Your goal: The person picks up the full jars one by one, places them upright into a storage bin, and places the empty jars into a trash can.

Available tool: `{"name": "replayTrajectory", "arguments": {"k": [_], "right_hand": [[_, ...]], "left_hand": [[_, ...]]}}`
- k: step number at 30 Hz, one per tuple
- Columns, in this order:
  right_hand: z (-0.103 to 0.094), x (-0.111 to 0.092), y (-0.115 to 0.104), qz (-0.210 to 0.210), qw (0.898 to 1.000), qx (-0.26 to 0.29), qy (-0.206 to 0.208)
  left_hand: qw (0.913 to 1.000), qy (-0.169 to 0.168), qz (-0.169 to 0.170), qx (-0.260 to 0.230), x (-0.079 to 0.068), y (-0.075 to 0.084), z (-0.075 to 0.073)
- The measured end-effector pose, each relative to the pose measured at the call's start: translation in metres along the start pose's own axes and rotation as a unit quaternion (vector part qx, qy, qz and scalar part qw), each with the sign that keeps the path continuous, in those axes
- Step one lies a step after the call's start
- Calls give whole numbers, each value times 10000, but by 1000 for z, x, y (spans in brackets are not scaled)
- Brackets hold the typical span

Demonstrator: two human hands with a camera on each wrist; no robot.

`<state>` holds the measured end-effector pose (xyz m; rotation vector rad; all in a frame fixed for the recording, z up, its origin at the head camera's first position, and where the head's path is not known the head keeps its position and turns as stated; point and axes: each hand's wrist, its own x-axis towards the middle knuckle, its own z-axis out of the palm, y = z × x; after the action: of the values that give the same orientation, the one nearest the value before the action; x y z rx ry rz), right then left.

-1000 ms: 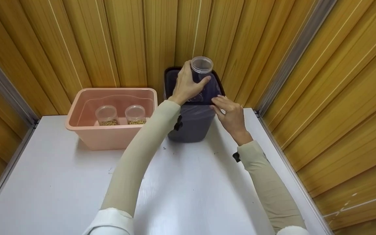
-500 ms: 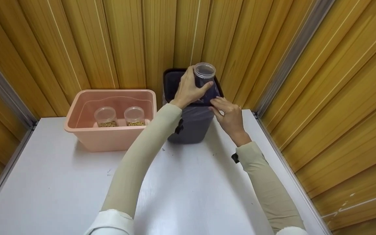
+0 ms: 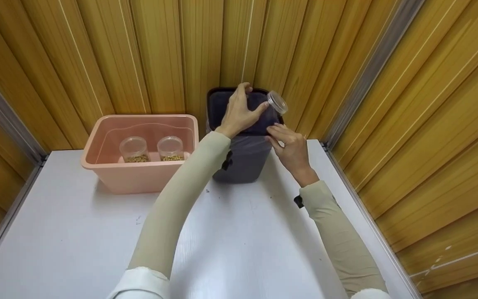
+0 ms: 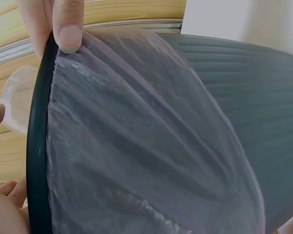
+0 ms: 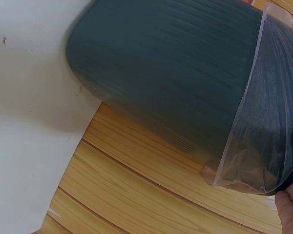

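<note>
A dark trash can (image 3: 239,162) stands against the back wall, with a thin clear bin liner (image 4: 136,126) folded over its rim. Above its mouth my left hand (image 3: 239,112) has its fingers and thumb spread apart. Just right of the left thumb, a clear plastic jar (image 3: 277,102) leans to the right, its open end outward; its body is hard to see against the dark can. Only the thumb tip appears near the jar. My right hand (image 3: 292,147) pinches the liner at the can's front right rim, thumb outside and fingers over the edge.
Left of the can sits a pink plastic tub (image 3: 139,176). Inside it stand two clear jars, a left jar (image 3: 134,148) and a right jar (image 3: 170,148), with small tan pellets at the bottom. The white table (image 3: 222,241) meets wood-patterned walls.
The jar, held upright in my left hand before, has tipped to the right and come away from the fingers, which have spread. The right hand keeps its place on the rim.
</note>
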<state>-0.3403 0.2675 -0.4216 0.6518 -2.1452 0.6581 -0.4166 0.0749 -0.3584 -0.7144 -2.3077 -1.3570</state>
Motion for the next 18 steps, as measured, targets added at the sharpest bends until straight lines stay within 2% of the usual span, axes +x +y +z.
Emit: {"name": "replayTrajectory", "arguments": {"k": [6, 18], "right_hand": [[5, 3, -1, -22, 10000, 38, 10], [5, 7, 1, 2, 10000, 93, -9]], "left_hand": [[9999, 57, -143, 71, -1, -4, -12], [9989, 28, -133, 442, -13, -17, -53]]}}
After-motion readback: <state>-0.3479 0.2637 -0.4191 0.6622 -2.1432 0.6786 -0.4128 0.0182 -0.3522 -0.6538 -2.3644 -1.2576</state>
